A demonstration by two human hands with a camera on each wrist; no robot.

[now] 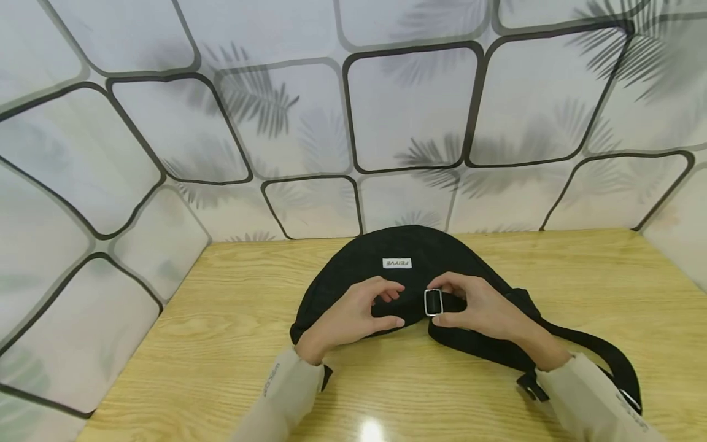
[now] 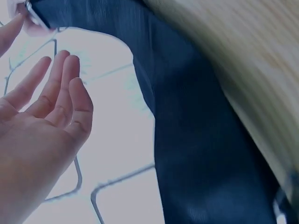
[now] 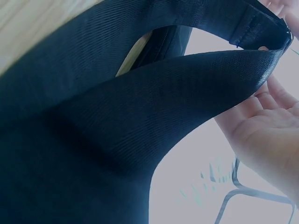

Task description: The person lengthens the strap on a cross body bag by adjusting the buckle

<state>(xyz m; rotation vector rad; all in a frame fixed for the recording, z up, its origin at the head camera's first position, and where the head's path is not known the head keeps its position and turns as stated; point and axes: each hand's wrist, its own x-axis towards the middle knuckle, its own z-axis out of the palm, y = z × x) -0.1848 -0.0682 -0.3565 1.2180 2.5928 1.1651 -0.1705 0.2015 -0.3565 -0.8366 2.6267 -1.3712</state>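
Note:
A black waist bag [image 1: 342,276] with a white label [image 1: 397,263] lies on the wooden table. My right hand [image 1: 480,304] pinches a silver metal slider buckle [image 1: 433,302] between thumb and fingers, over the bag's lower edge. Its black webbing strap [image 1: 480,345] runs back under that hand. In the right wrist view the strap [image 3: 187,79] forms a loop up to the fingers. My left hand [image 1: 359,310] is in front of the bag, thumb and bent fingers apart, with nothing between them. The left wrist view shows this hand [image 2: 46,126] beside the strap [image 2: 187,102], apart from it.
A black plastic clip [image 1: 533,388] lies by the right sleeve, and the strap curves round to a second metal piece [image 1: 629,400]. Another dark end [image 1: 327,376] shows beside the left sleeve. Patterned fabric walls [image 1: 409,110] border the table [image 1: 221,344] at the back and sides.

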